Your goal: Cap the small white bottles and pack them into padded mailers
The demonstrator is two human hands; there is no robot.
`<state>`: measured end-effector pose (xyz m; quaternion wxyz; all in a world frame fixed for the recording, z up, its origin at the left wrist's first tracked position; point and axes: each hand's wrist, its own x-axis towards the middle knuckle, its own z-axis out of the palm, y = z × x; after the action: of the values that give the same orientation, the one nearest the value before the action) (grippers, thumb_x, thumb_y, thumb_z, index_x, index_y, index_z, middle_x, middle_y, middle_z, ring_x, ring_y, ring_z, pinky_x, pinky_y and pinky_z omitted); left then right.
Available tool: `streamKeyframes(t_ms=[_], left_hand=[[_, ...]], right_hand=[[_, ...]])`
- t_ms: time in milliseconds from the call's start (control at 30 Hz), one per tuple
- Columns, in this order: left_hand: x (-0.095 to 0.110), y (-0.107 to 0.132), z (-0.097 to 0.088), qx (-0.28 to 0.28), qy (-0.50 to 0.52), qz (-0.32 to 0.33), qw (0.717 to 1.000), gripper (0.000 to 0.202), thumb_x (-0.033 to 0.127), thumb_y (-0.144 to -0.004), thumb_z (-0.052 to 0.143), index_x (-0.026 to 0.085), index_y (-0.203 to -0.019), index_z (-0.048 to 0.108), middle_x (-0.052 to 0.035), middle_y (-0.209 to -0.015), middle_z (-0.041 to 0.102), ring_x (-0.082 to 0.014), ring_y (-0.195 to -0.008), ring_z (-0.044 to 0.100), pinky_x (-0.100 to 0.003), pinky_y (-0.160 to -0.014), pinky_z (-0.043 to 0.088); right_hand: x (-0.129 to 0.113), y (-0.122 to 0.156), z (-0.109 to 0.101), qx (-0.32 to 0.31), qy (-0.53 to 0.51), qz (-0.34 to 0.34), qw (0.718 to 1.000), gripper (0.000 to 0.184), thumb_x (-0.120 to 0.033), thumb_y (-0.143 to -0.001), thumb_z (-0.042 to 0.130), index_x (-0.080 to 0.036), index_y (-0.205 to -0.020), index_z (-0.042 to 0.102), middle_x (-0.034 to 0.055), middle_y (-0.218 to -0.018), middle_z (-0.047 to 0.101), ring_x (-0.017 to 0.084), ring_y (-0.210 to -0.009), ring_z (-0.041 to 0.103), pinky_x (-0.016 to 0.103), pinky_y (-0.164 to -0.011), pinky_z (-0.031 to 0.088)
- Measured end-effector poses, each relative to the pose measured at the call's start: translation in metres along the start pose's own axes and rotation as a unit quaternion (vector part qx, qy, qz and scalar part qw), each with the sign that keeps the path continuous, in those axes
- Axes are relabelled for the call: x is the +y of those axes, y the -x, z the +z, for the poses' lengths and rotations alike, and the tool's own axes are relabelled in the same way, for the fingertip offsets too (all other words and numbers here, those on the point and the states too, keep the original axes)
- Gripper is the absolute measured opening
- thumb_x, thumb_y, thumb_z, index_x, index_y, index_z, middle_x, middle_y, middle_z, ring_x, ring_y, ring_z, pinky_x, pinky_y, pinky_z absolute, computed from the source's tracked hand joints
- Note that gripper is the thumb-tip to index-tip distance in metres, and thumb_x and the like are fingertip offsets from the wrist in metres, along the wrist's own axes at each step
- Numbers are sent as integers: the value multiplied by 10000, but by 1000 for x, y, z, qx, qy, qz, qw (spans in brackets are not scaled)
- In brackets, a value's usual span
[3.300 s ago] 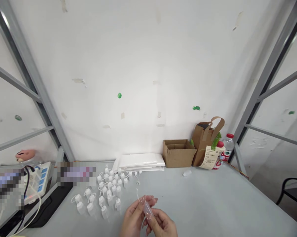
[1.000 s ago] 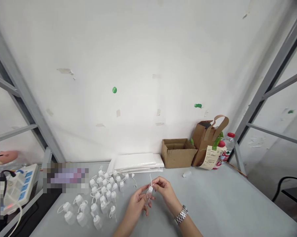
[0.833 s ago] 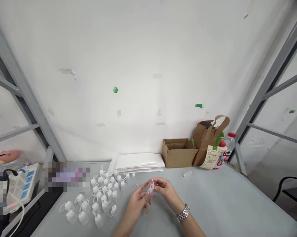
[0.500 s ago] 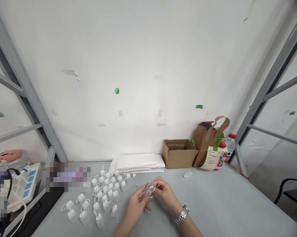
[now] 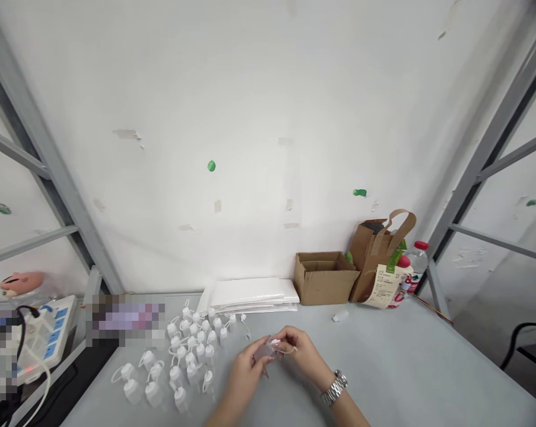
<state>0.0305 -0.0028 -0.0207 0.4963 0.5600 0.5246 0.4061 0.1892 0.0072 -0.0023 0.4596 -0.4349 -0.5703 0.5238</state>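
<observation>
left hand is gripping a bottle, right hand pinching its cap, seemingly turning it, the strap now trailing rightward.

The box is matt cardboard. Right of it, the bag looks like matt paper and the bottle is clear, glossy plastic. Left of the box, the packets look smooth and slightly glossy. In front of the box, the held vial and standing vials are smooth, translucent plastic, the watch polished metal; under it, the table is smooth and matt
</observation>
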Motion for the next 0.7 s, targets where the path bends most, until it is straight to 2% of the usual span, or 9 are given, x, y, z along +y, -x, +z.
streamKeyframes(t_ms=[233,367,467,600,700], left_hand=[[0,-1,2,-40,78,14,996,448,451,-639,629,139,-959,652,-16,-624,639,-128,-492,502,-248,-481,414],[2,-1,3,-67,97,3,993,570,549,-625,621,128,-1008,621,6,-590,592,-110,-462,472,-230,-436,368],[5,0,2,-95,114,-8,989,590,625,-602,601,150,-950,631,2,-645,596,-99,-457,489,-222,-425,346],[7,0,2,-132,141,-45,980,562,663,-565,606,157,-807,634,24,-614,559,-73,-415,475,-209,-401,298],[7,1,0,-152,182,-90,967,594,698,-538,590,141,-741,623,35,-548,525,-56,-354,427,-210,-374,239]], right_hand=[[-9,5,1,2,1,-22,1000,236,-423,-679,682,-192,-724,659,6,-668,643,165,-647,581,280,-638,433],[-10,4,1,13,5,-23,1000,246,-432,-669,687,-189,-697,657,4,-637,624,156,-617,559,278,-627,426],[-7,2,3,23,-2,-10,1000,272,-453,-656,686,-186,-650,633,3,-611,613,143,-573,528,269,-584,413],[-2,1,8,39,-16,-2,999,317,-485,-648,676,-182,-604,597,-8,-575,589,126,-531,493,257,-541,392],[0,0,7,32,-31,-3,999,304,-478,-652,677,-183,-650,602,-7,-605,596,133,-559,509,260,-562,397]])
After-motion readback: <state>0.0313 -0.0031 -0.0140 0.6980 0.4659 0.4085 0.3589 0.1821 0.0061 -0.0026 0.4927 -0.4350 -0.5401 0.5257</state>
